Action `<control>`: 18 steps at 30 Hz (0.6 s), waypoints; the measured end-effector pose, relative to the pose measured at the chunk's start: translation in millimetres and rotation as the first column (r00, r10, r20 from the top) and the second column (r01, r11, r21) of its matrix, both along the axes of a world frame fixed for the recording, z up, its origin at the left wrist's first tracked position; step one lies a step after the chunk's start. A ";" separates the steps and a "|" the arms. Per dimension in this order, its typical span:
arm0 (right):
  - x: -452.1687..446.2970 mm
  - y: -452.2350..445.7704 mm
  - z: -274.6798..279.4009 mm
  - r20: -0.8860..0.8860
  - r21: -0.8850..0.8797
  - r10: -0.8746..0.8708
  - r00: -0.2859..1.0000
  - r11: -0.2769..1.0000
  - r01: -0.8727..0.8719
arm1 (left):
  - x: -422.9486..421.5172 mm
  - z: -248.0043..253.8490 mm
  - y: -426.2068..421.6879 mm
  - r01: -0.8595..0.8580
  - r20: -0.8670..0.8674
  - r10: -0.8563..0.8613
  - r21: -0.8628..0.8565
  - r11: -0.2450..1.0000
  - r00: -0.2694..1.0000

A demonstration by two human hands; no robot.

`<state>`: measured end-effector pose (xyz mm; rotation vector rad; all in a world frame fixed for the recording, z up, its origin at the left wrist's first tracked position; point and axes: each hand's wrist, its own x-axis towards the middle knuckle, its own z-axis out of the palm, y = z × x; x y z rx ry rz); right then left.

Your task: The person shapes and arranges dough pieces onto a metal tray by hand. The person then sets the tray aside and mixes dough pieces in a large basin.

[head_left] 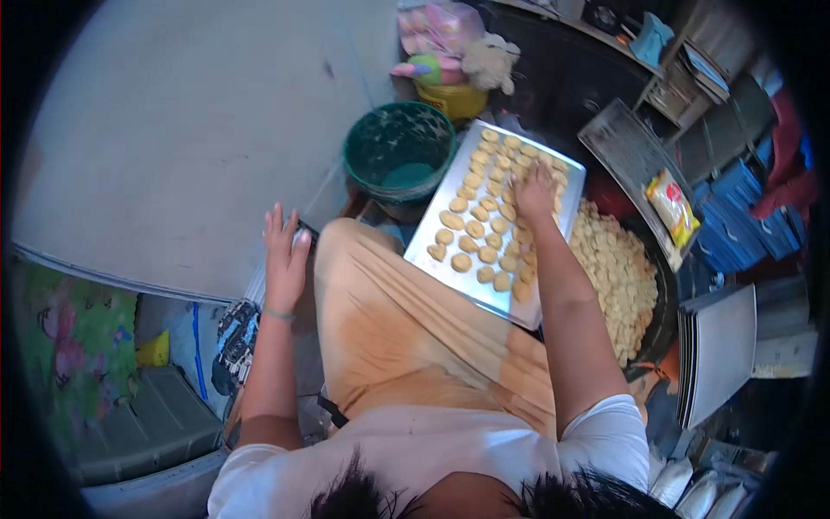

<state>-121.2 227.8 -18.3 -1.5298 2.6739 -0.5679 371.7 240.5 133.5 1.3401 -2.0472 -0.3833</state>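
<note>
Dough pieces (475, 229) lie in rows on the metal tray (471, 285). The right hand (533, 186) is at the far ones, its grip impossible to tell; light pressure suits them. The left hand (284, 256) is open, empty.

Count one left hand (284, 251), one right hand (535, 189), one green bucket (380, 143), one yellow bucket (454, 102), one yellow packet (671, 208) and one tray (468, 281) bearing dough pieces (475, 228) — over thirty, exact number partly obscured.
</note>
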 end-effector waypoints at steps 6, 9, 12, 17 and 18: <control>-2.7 -3.6 -17.9 -0.009 0.203 0.024 1.000 0.979 -0.022 | 90.2 -81.4 6.5 -0.213 0.174 0.191 0.115 0.970 0.966; 3.6 -10.9 -40.2 -0.068 0.114 0.111 0.992 0.988 -0.102 | 98.2 -115.3 0.2 -0.223 0.265 0.196 0.078 0.972 0.944; 15.3 -16.7 -20.6 0.032 0.360 0.045 0.998 0.932 -0.053 | 99.3 -139.4 -1.9 -0.276 0.402 0.236 0.046 0.960 0.885; 117.9 -47.9 63.1 0.149 -0.185 0.395 0.907 0.912 -0.366 | 89.0 -158.6 9.9 -0.317 0.473 0.330 -0.110 0.942 0.817; 158.4 -47.0 75.5 0.128 -0.323 0.503 0.855 0.836 -0.444 | 86.4 -160.2 12.9 -0.326 0.504 0.327 -0.094 0.941 0.799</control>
